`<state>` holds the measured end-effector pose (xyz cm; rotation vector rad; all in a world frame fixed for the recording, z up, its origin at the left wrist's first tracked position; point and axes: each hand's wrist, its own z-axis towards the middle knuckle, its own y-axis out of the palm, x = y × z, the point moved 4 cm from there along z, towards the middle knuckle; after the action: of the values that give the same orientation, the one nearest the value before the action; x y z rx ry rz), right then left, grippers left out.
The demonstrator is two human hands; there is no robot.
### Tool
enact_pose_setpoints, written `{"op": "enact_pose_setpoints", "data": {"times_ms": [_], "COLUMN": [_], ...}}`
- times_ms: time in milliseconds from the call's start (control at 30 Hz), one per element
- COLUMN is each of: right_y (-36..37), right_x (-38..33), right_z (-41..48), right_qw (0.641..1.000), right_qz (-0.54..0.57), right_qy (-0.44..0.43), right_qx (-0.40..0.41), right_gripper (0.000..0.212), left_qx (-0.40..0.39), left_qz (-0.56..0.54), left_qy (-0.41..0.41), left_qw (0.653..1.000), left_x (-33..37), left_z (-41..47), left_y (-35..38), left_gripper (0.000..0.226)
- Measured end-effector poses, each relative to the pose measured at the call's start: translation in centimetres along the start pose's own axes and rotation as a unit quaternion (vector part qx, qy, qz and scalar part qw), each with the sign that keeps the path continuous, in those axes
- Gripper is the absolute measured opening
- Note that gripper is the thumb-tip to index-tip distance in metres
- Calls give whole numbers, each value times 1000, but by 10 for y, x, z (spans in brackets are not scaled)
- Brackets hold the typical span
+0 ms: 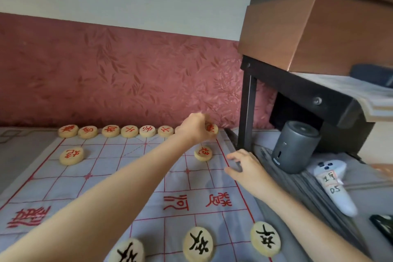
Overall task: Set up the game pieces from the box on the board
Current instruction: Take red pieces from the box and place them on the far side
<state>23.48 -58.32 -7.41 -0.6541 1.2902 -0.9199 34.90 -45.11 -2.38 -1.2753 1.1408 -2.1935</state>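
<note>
Head view: cloth board [102,178] lies flat, red grid, far edge near the wall. Far back row holds red-lettered discs [110,131] side by side, six clearly visible on the left part of the row. Left hand [194,128] reaches across to the far right end of that row, fingers curled down over something there; whether they grip a piece or just press it, cannot tell, the knuckles hide it. Corner red disc [212,129] sits touching the hand's right side, partly covered. A sliver of another disc peeks out at the hand's left side. Two red cannon discs sit one row nearer: left one [71,156], right one [203,152]. Three black-lettered discs [198,243] lie along the near edge. Right hand [244,169] rests at the board's right border, fingers loosely spread, holding nothing, seemingly pinning the cloth. Box not in view.

Risks, judged: the left forearm stretches over the whole board, so pulling back low could drag the right cannon disc off its crossing. Cloth is soft; a shove from the right hand could ripple it and shift the tightly packed back row. The corner disc sits at the board's edge and could be nudged off toward the dark table leg [246,110].
</note>
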Motion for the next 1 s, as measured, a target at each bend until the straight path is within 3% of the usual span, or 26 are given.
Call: {"op": "enact_pose_setpoints", "data": {"times_ms": [367,600,800,1000], "right_y": [7,8,5,-9], "right_x": [6,7,8,-4], "right_z": [-5,-4,-2,-7], "right_qw": [997,996,998,998], "right_qz": [-11,-19,-3,40], "right_qy": [-74,-83,-61,-42], "right_qx": [33,33,2,2], "right_gripper": [28,29,30,28], "left_qx": [-23,-60,-67,-19], "left_qz": [41,72,31,-45], "left_qy": [-18,-55,-52,-33], "left_qw": [999,994,996,998], "left_x": [-7,-11,-15,-11], "left_z": [54,56,46,9], "left_y": [38,50,40,0], "left_gripper": [20,35,54,33]}}
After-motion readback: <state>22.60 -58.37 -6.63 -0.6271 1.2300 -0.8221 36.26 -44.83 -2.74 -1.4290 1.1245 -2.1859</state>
